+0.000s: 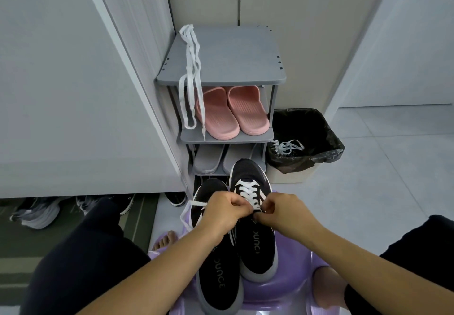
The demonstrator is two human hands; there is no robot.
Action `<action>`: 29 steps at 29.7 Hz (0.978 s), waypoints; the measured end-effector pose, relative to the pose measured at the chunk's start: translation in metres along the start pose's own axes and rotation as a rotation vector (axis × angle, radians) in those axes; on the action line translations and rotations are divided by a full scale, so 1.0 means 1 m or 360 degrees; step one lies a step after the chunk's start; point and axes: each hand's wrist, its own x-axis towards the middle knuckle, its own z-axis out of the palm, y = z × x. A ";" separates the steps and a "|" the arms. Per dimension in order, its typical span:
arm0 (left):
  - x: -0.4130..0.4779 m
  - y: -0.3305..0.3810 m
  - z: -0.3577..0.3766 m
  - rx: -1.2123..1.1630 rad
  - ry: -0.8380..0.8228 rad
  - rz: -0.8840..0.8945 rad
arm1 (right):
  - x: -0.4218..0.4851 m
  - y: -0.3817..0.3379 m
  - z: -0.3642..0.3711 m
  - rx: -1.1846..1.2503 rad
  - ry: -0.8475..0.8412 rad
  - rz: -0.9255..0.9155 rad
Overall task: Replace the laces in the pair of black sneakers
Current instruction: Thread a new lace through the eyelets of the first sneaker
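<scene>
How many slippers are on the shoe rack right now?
4: two pink slippers on the rack's second shelf, two grey slippers on the shelf below. The black sneakers hide the rack's bottom, so more may sit there.

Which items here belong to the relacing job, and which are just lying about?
Job: right sneaker, left sneaker, threaded lace, spare laces on the rack, discarded laces in the bin, left hand, right hand.
Lying about: pink slippers, grey slippers, other shoes at left.

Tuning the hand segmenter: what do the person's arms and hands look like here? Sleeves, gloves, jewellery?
Left hand and right hand are bare: no gloves, rings or watch visible. Both forearms are uncovered to the frame edge; no sleeves show.
</scene>
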 end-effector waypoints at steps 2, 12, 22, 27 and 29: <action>0.000 -0.003 0.005 0.0092 0.0035 0.0074 | 0.001 0.004 -0.003 0.0260 -0.0048 0.0066; 0.002 -0.010 0.020 0.0429 0.0148 0.0186 | -0.005 0.017 -0.009 0.1512 -0.0270 0.0489; 0.004 -0.011 0.026 0.0387 0.0196 0.0195 | -0.008 0.018 -0.003 0.1411 -0.0133 0.0392; 0.005 -0.011 0.026 0.0385 0.0126 0.0226 | -0.007 0.019 -0.004 0.1427 -0.0157 0.0407; 0.004 -0.009 0.026 0.0487 0.0098 0.0261 | -0.006 0.019 -0.004 0.1515 -0.0201 0.0468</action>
